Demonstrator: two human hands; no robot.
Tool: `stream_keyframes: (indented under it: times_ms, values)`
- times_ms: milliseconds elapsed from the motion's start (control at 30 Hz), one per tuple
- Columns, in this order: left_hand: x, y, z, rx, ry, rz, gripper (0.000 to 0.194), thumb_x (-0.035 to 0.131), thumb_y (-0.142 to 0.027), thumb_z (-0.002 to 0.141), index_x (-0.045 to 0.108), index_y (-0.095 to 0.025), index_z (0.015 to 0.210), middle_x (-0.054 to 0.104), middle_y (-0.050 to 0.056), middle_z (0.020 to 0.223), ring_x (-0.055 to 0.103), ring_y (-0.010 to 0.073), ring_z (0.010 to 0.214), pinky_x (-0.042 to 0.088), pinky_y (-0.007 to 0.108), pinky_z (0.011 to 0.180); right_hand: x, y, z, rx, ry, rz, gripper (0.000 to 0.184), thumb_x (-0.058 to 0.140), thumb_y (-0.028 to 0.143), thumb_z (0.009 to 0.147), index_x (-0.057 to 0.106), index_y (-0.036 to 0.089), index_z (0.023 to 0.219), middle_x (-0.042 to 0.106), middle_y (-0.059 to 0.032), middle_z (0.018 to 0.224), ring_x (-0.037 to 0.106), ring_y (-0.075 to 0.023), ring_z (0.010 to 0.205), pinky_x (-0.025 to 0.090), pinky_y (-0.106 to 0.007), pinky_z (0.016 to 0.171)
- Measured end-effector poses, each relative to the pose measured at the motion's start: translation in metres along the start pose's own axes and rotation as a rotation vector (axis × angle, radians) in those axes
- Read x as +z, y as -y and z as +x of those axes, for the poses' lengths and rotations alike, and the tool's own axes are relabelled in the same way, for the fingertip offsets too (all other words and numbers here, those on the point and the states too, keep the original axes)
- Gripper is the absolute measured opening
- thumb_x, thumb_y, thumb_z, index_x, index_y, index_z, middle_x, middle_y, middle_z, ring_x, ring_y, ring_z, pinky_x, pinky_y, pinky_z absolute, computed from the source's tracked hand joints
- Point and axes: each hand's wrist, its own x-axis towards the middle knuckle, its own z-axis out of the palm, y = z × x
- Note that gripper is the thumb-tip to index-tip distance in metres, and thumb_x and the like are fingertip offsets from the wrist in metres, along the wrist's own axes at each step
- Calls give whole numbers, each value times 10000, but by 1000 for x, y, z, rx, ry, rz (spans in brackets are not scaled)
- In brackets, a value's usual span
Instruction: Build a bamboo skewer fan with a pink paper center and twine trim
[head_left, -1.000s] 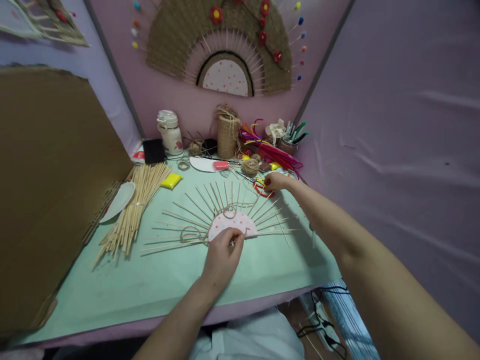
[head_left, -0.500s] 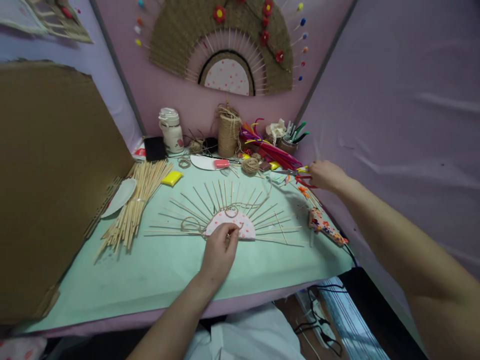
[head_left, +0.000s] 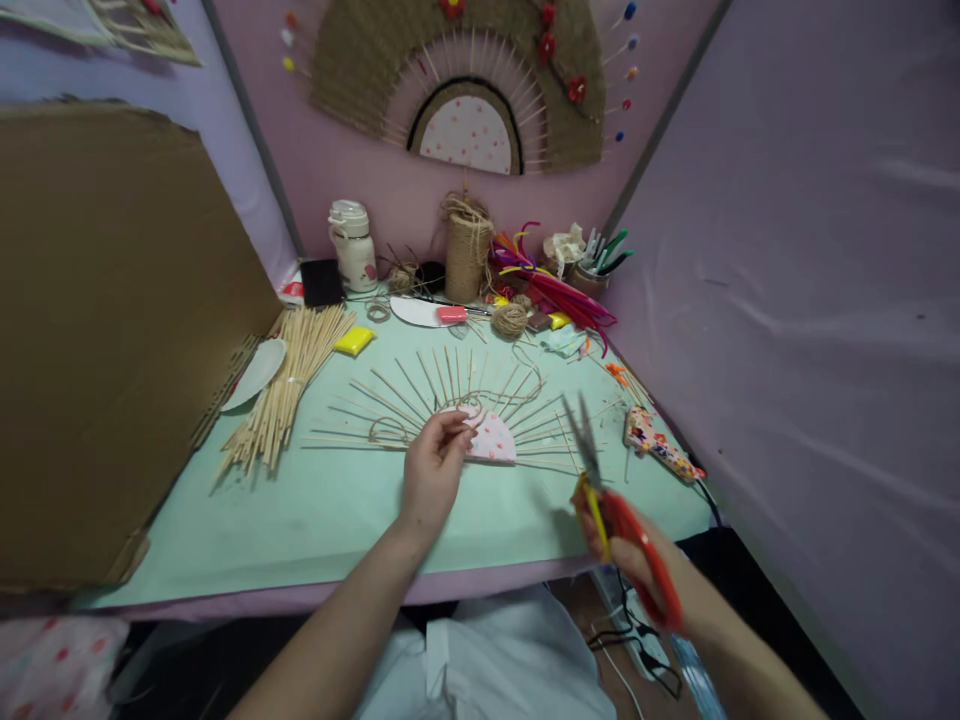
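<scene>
A half-round pink dotted card lies on the mint-green table, with thin wooden sticks fanned out from it and jute twine looped through them. My left hand rests on the card's left part, fingers pinched on the twine at the card. My right hand is near the table's front right edge, closed round red-and-yellow-handled scissors whose blades point up and away over the sticks.
A bundle of loose sticks and a white plate lie at left beside a big brown cardboard sheet. At the back stand a twine spool, a white jar, pipe cleaners and a pen cup. A patterned pouch lies at right.
My right hand picked the scissors up from the back right of the table and brought them to the front right. My left hand stayed on the card.
</scene>
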Motion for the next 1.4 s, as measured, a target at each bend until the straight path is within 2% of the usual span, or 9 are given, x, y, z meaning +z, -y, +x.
stream_keyframes:
  times_ms: [100, 233, 467, 767, 1000, 1100, 1200, 1333, 1400]
  values:
    - [1, -1, -1, -23, -16, -66, 152, 620, -229, 822, 588, -206, 968, 660, 7, 872, 652, 125, 778, 514, 248, 721, 33, 11, -13, 63, 135, 32, 435, 557, 617, 815, 537, 214, 978, 514, -7, 814, 477, -158, 712, 440, -281, 663]
    - [0, 0, -3, -17, 1, -81, 153, 632, -233, 819, 537, -212, 937, 624, -11, 830, 631, 121, 770, 507, 247, 716, 53, 23, -6, 136, 157, -16, 348, 603, 540, 807, 489, 216, 861, 427, 41, 714, 384, -129, 645, 372, -250, 601]
    - [0, -1, -7, -15, 76, -38, 198, 615, -218, 808, 468, -226, 940, 603, -24, 822, 644, 128, 809, 494, 264, 775, 57, 22, 10, 130, 120, -171, 292, 643, 434, 776, 454, 212, 800, 398, 60, 699, 352, -124, 655, 327, -244, 605]
    - [-1, -2, -9, 6, 174, 42, 184, 565, -181, 832, 427, -223, 947, 622, -18, 799, 658, 131, 810, 502, 280, 783, 65, 20, 19, 151, 38, -186, 407, 548, 590, 781, 405, 223, 676, 376, 53, 630, 345, -130, 613, 317, -251, 567]
    - [0, -2, -9, -8, 197, 44, 192, 574, -191, 837, 421, -229, 947, 626, -22, 793, 664, 141, 813, 495, 284, 776, 64, 9, 18, 124, 15, -233, 433, 459, 602, 830, 378, 224, 635, 386, 51, 580, 345, -123, 570, 308, -245, 533]
    - [0, -2, -8, -21, 169, 43, 199, 585, -201, 829, 420, -227, 936, 616, -28, 788, 659, 133, 800, 485, 266, 756, 51, 8, 21, 63, -44, -294, 418, 446, 588, 848, 422, 218, 654, 443, 36, 594, 393, -133, 581, 333, -247, 544]
    - [-1, -2, -7, -40, 141, 35, 196, 589, -217, 828, 432, -222, 945, 627, -23, 778, 648, 132, 766, 475, 248, 702, 15, 12, 43, 5, -197, -472, 395, 458, 582, 856, 522, 209, 741, 519, 11, 634, 453, -150, 605, 359, -250, 559]
    - [-3, -2, -5, -22, 98, 55, 166, 584, -238, 845, 482, -215, 974, 628, 0, 845, 630, 133, 798, 469, 245, 707, -54, 19, 107, 160, -380, -1033, 391, 448, 545, 886, 587, 187, 816, 614, -53, 680, 535, -184, 620, 335, -265, 555]
    - [-4, -1, -5, 0, 62, 83, 149, 580, -242, 855, 508, -212, 982, 615, 11, 886, 617, 131, 816, 465, 246, 724, -83, 17, 145, 187, -414, -1093, 332, 467, 432, 900, 619, 139, 936, 675, -138, 850, 599, -225, 739, 347, -278, 595]
